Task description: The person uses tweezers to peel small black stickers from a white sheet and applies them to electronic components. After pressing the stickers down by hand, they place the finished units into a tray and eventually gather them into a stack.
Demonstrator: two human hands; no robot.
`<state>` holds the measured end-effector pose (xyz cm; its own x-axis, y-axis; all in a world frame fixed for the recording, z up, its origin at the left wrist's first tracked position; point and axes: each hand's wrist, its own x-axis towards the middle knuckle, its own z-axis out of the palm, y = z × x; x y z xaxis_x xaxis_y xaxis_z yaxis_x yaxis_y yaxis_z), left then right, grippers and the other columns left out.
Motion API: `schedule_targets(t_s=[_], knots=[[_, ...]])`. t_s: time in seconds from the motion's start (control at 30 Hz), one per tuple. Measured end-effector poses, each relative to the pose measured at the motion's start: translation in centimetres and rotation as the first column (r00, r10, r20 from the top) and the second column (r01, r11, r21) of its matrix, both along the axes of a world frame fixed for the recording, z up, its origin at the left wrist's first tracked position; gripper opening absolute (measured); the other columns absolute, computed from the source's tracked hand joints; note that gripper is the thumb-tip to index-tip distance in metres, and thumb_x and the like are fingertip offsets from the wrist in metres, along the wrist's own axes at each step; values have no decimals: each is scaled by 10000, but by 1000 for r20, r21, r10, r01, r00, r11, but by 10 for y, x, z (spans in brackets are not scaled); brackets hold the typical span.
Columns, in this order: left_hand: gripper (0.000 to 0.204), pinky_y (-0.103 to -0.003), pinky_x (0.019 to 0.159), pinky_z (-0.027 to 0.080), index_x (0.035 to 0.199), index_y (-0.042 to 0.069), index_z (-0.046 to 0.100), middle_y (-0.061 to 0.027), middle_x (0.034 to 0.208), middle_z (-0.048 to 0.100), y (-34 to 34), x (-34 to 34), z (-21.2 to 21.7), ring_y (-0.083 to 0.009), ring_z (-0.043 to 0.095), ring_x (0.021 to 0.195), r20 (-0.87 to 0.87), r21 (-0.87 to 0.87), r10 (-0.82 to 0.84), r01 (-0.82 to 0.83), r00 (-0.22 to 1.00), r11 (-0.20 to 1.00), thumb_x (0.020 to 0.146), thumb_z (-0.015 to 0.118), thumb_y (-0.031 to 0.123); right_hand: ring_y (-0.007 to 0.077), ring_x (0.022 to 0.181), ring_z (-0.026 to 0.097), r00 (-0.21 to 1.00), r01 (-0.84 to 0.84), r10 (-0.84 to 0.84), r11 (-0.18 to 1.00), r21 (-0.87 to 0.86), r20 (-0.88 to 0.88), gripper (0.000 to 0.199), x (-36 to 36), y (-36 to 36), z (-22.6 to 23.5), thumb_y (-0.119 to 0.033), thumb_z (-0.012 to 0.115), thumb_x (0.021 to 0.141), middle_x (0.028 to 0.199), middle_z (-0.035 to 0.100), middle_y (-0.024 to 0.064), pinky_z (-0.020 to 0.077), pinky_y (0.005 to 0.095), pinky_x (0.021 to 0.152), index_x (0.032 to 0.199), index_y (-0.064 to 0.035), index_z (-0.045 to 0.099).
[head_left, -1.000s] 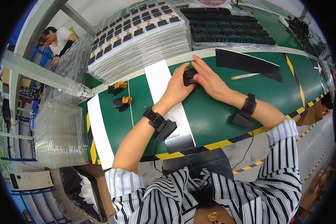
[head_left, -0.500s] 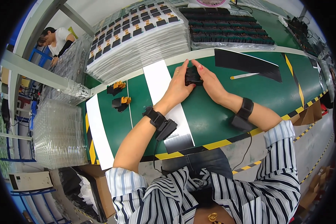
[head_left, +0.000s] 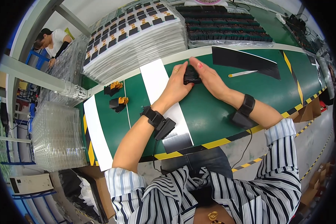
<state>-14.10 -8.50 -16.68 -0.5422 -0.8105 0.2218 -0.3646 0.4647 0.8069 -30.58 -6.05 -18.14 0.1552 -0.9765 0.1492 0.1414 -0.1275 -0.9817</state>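
Note:
A small stack of thin black flat pieces (head_left: 191, 75) is pressed between my two hands over the green table. My left hand (head_left: 177, 83) is closed on its left side, with the thumb along the near edge. My right hand (head_left: 212, 80) lies against the right side, its fingers held together and reaching round the far corner. The right thumb is hidden. Under my left forearm runs a long white strip (head_left: 153, 76) with a dark near end. Right of my hands are a dark flat sheet (head_left: 246, 62) and tweezers (head_left: 243, 74) with a yellow end.
Two small clusters of black pieces with orange tabs (head_left: 114, 87) sit at left. Behind stand stacked trays (head_left: 149, 43) of black parts and a tray of packed dark pieces (head_left: 227, 28). Clear trays (head_left: 58, 136) rise beyond the left edge. Another person (head_left: 58, 43) works far left.
The right hand's fingers have shifted slightly along the stack, which now looks a little more tilted. The whole view has moved slightly; other things stay in place.

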Motion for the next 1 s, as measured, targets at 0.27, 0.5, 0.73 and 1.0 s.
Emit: schedule_targets(t_s=[0.27, 0.5, 0.73, 1.0], knots=[[685, -326, 923, 398, 1317, -14, 317, -178, 1238, 394, -4, 2, -6, -312, 464, 1098, -10, -15, -1, 1, 1000, 1000, 711, 636, 9, 229, 1333, 209, 755, -11, -238, 927, -375, -610, 528, 13, 23, 9, -283, 356, 963, 1448, 203, 120, 157, 296, 1080, 1371, 20, 215], [780, -328, 930, 393, 1364, 45, 245, -172, 1225, 399, 0, 0, 1, -299, 460, 1099, 12, 10, -1, 1, 1000, 1000, 703, 656, -2, 200, 1323, 219, 1000, -2, 3, 998, 63, -20, 579, 11, 5, 10, -324, 398, 947, 1451, 186, 144, 173, 284, 1067, 1362, 40, 226], [821, -336, 939, 390, 1376, 69, 220, -174, 1212, 410, -3, 3, -1, -296, 448, 1115, -10, 42, -23, 23, 1000, 999, 698, 677, -6, 233, 1322, 232, 995, -59, 56, 997, 41, 88, 509, 13, 2, -1, -288, 414, 943, 1440, 225, 136, 204, 293, 1057, 1346, 3, 310], [833, -350, 917, 417, 1373, 25, 191, -179, 1207, 420, -5, 2, 0, -316, 464, 1103, 7, 35, -35, 35, 999, 999, 695, 675, 15, 304, 1309, 239, 428, -382, -397, 734, -561, -812, 392, -2, 11, 22, -224, 557, 843, 1396, 280, 150, 252, 426, 1048, 1172, -17, 510]])
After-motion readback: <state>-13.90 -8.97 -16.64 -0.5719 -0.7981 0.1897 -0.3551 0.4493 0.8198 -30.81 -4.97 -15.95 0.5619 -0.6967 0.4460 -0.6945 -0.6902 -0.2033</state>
